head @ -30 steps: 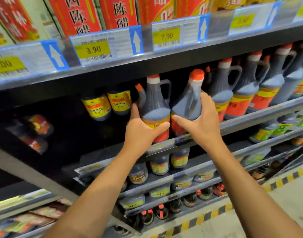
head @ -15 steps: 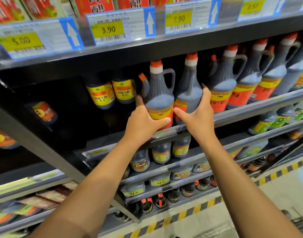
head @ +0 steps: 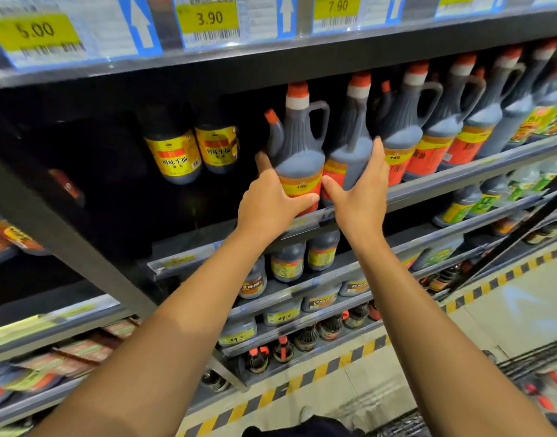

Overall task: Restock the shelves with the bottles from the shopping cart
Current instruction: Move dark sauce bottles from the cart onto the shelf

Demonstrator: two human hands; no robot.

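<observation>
Two dark jug bottles with red-and-white caps stand side by side on the shelf. My left hand grips the lower body of the left bottle, thumb across its orange label. My right hand holds the right bottle, fingers up along its right side and thumb at its base. Both bottles stand upright at the left end of a row of like bottles. The shopping cart shows only as a blurred corner at the lower right.
Two round yellow-labelled bottles stand left of my hands, with a dark gap beyond them. Price tags line the shelf above. Lower shelves hold several smaller bottles. A yellow-black striped strip runs along the floor.
The right bottle went from tilted to upright on the shelf beside the left one. Both hands stay on their bottles, and the view has shifted down and closer.
</observation>
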